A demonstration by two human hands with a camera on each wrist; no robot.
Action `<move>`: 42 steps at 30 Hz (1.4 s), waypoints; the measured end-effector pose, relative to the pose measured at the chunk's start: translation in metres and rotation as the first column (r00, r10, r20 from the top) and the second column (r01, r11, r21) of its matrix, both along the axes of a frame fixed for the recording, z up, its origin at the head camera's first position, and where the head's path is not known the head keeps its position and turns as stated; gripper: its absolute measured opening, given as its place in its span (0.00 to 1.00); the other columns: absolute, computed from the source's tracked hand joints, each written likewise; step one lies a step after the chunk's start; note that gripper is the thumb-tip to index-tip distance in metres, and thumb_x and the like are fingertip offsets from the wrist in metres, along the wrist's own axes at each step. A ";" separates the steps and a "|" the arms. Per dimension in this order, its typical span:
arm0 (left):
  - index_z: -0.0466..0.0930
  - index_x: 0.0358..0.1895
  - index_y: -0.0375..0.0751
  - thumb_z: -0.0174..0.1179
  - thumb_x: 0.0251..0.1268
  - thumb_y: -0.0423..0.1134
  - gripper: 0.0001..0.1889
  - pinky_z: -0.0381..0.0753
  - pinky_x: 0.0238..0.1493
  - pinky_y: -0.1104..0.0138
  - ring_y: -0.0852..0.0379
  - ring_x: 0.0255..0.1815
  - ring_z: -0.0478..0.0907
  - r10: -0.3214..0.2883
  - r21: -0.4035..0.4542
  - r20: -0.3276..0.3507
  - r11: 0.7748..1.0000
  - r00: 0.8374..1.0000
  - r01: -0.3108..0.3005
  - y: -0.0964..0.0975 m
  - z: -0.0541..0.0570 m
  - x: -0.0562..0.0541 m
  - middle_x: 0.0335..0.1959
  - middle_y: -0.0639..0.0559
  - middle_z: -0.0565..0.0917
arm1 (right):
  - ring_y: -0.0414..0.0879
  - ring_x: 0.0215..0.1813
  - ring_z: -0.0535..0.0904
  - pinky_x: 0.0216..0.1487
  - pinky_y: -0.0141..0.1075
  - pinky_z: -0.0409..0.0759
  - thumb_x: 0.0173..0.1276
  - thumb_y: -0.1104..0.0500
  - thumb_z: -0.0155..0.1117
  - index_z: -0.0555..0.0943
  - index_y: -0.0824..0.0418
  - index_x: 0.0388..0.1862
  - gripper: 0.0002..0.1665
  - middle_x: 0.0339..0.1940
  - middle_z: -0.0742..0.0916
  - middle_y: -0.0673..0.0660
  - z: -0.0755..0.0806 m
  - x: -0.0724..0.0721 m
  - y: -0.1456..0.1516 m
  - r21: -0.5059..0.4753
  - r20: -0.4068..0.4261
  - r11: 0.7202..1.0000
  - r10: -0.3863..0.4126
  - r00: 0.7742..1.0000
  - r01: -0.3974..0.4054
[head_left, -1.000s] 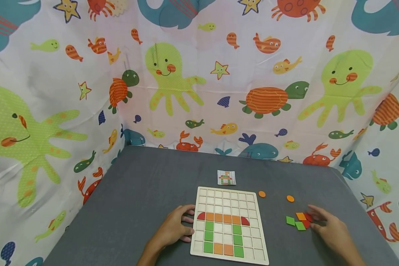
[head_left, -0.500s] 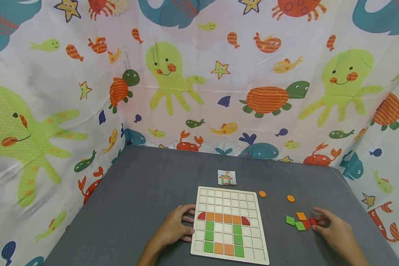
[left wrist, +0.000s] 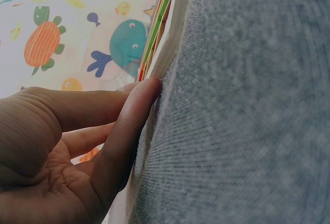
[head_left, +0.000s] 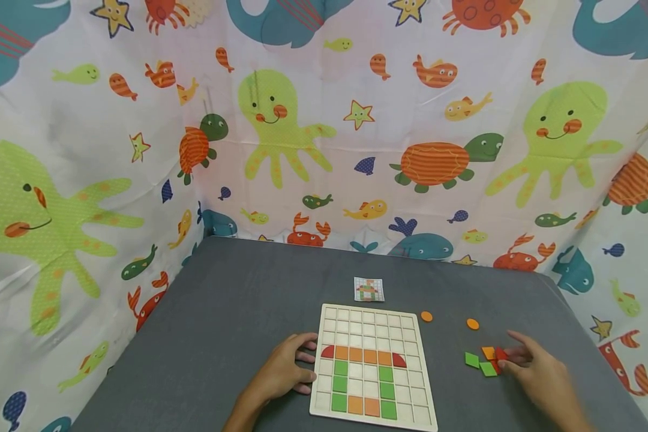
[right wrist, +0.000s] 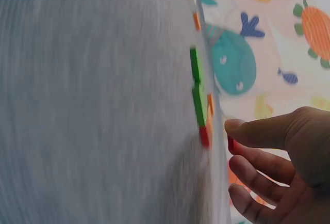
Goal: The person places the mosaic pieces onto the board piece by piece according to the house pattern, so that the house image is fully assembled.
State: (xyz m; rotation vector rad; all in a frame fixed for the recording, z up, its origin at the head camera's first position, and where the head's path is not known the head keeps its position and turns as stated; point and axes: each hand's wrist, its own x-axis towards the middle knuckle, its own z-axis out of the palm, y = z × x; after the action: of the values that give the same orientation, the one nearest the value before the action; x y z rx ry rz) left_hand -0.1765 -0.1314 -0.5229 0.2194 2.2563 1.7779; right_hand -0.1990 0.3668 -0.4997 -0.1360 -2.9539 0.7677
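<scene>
A pale wooden grid board (head_left: 356, 318) lies flat on the table, with orange, green and rounded red tiles set in some cells. My left hand (head_left: 285, 371) rests at its left edge. In the left wrist view the thumb and fingers meet the board's side (left wrist: 172, 38). My right hand (head_left: 537, 372) is at the right, over a small cluster of loose tiles. It pinches a red tile (right wrist: 230, 144) between thumb and fingers. Beside it lie green tiles (head_left: 472, 359), an orange tile (head_left: 488, 353) and another red tile, partly hidden.
A small pattern card (head_left: 368, 289) lies behind the board. Two orange discs, a left disc (head_left: 426, 316) and a right disc (head_left: 472, 324), lie to the board's right. A grey cloth (head_left: 237, 288) covers the table. A sea-animal curtain (head_left: 324, 198) surrounds it.
My right hand drew the red tile slightly away from the cluster, then moved a little back left with it, over the other red tile. My left hand and the board stayed put.
</scene>
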 end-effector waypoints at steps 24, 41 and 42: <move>0.71 0.75 0.34 0.71 0.52 0.15 0.42 0.93 0.27 0.55 0.44 0.56 0.80 0.000 0.026 0.006 1.000 1.000 0.000 -0.001 0.001 0.001 0.64 0.38 0.76 | 0.51 0.46 0.88 0.40 0.31 0.86 0.61 0.62 0.83 0.80 0.59 0.70 0.37 0.43 0.92 0.53 0.007 -0.009 -0.128 -0.158 -0.206 0.969 0.158 0.966 -0.192; 0.71 0.75 0.34 0.71 0.52 0.15 0.42 0.93 0.27 0.55 0.43 0.56 0.80 0.002 0.024 0.010 1.000 1.000 -0.003 -0.001 0.002 0.000 0.63 0.38 0.76 | 0.47 0.48 0.84 0.40 0.32 0.83 0.62 0.63 0.82 0.82 0.54 0.69 0.35 0.40 0.90 0.48 0.007 -0.012 -0.201 -0.317 -0.129 0.914 0.223 0.966 -0.253; 0.71 0.75 0.34 0.71 0.52 0.15 0.42 0.92 0.27 0.55 0.43 0.56 0.80 0.001 0.027 0.009 1.000 1.000 -0.002 -0.001 0.001 0.000 0.63 0.38 0.76 | 0.47 0.48 0.84 0.39 0.32 0.83 0.61 0.63 0.82 0.83 0.54 0.68 0.35 0.40 0.90 0.48 0.007 -0.012 -0.205 -0.326 -0.123 0.911 0.223 0.967 -0.252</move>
State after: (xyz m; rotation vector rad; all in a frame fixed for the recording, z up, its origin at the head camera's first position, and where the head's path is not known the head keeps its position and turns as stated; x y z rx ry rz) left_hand -0.1763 -0.1322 -0.5214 0.2143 2.2281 1.8073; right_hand -0.2106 0.1621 -0.4926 0.2349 -2.7623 1.2785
